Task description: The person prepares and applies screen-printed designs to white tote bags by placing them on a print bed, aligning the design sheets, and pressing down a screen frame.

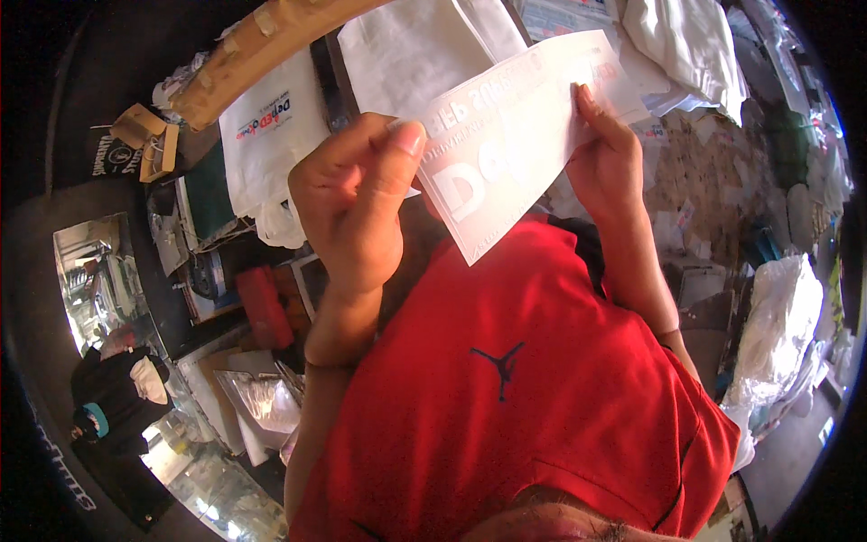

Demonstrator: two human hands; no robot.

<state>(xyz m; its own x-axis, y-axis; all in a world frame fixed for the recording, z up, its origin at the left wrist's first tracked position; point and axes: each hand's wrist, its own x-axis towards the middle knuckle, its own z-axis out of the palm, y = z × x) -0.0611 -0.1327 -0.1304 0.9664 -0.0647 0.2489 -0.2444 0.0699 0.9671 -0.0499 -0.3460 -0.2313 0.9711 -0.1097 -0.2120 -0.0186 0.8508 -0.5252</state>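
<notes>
White printed sheet [515, 135] held up in both hands, in front of a red shirt [533, 388].

Pale lettering shows through the sheet reversed and is hard to read; its lower left part is hidden behind the left hand [357, 203], whose thumb and fingers [402, 144] pinch the near edge. The right hand [605, 158] pinches the far edge, fingertips tucked behind the paper, out of sight. Beyond lie a white bag [266, 135] with a printed mark, more white bags [411, 50], and a cardboard strip [262, 45] cut off by the dark rim. Clutter on the left is too blurred to tell.
</notes>
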